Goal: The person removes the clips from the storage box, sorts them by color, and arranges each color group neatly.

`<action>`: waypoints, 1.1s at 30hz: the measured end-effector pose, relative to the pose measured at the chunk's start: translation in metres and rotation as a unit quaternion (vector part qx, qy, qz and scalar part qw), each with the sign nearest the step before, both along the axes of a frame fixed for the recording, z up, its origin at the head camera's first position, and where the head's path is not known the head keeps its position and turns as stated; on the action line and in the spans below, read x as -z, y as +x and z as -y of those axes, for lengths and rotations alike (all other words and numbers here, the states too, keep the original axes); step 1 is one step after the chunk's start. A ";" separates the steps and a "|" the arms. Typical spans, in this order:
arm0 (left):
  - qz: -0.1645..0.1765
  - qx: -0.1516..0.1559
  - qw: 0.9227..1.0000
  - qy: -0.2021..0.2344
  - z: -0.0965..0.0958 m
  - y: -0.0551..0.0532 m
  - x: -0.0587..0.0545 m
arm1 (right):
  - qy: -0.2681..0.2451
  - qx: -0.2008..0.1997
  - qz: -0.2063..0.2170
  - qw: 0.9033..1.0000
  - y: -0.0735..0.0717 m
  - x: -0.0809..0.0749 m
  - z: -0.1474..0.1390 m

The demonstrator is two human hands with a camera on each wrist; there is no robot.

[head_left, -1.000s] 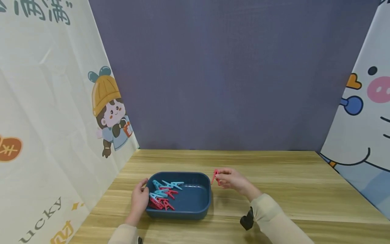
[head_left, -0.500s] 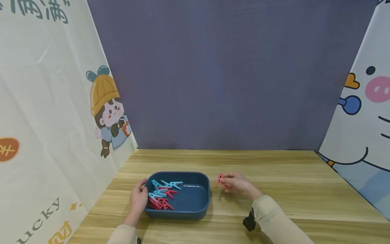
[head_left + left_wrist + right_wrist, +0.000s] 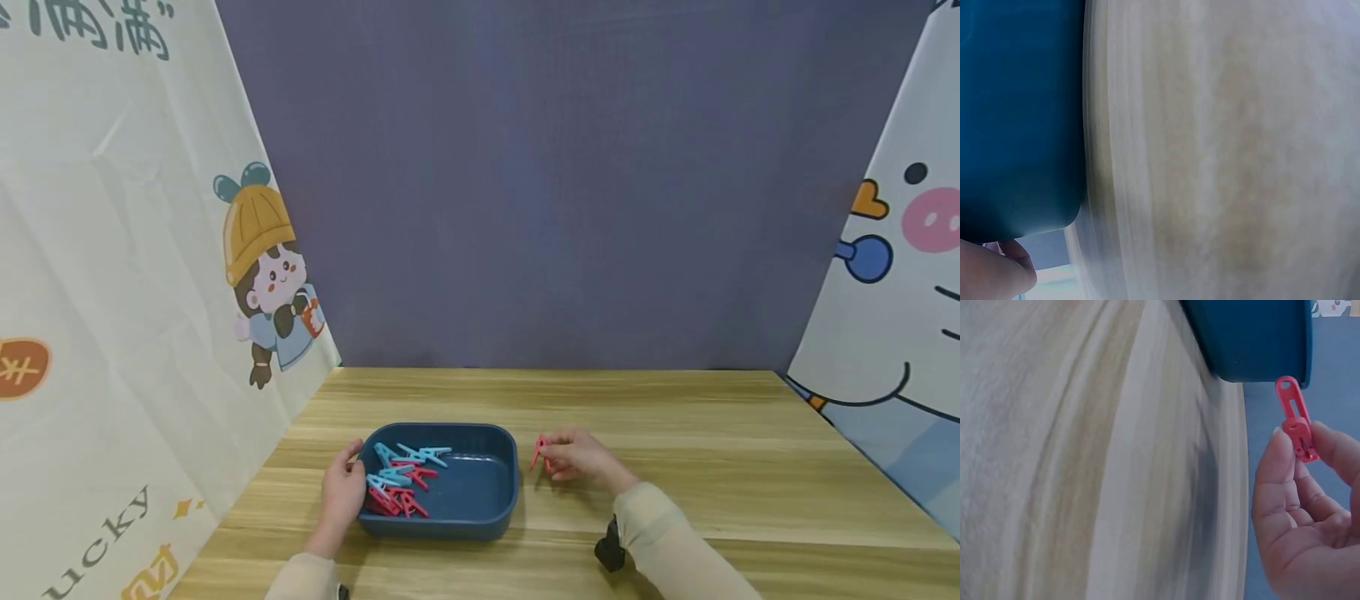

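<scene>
Dark blue plastic forms the rounded rectangular bin at the lower middle of the head view, sitting on a wood-grain tabletop. Pale blue plastic spring clips and red plastic spring clips lie mixed in the left half of its floor, some overlapping. The person's left hand holds the bin at its left end, the grip set on the rim. To the right of the bin, the person's right hand has a narrow grip on a single red plastic clip, which is apart from the bin wall, its legs pointing downward. The step in hand seems to be handling this one clip beside the bin while the left hand steadies it.

Through the left wrist camera, the bin wall fills the upper left of the frame, and part of the left hand shows in the lower left, by the bin's corner; most of its fingers are out of sight.

Through the right wrist camera, the held clip stands tilted at the right of the frame, pinched between thumb and fingertip near its lower end. Its upper end overlaps the bin's lower corner in this view. The next move, by judgement, calls for keeping that pinch firm without squeezing the clip askew, and for holding the bin still.
</scene>
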State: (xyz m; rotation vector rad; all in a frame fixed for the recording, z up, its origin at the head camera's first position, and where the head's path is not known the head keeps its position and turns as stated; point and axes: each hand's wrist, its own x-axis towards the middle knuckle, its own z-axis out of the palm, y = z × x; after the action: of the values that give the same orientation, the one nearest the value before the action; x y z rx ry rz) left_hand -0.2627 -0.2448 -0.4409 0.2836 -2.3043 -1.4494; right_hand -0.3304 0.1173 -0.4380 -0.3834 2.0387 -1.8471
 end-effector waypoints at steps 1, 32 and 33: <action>0.001 0.000 1.000 0.001 0.000 0.000 0.000 | 0.002 -0.003 -0.003 1.000 -0.001 0.001 0.000; 0.011 0.004 1.000 0.001 0.000 0.000 -0.001 | 0.121 0.043 -0.053 0.990 -0.004 0.018 0.022; 0.010 0.003 1.000 0.000 0.000 0.000 -0.001 | 0.122 0.041 -0.054 0.990 -0.004 0.018 0.022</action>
State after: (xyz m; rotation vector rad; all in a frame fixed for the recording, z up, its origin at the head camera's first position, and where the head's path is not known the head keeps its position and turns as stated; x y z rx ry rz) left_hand -0.2626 -0.2448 -0.4398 0.2913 -2.3228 -1.4555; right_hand -0.3345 0.0951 -0.4561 -0.3448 2.3531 -1.6266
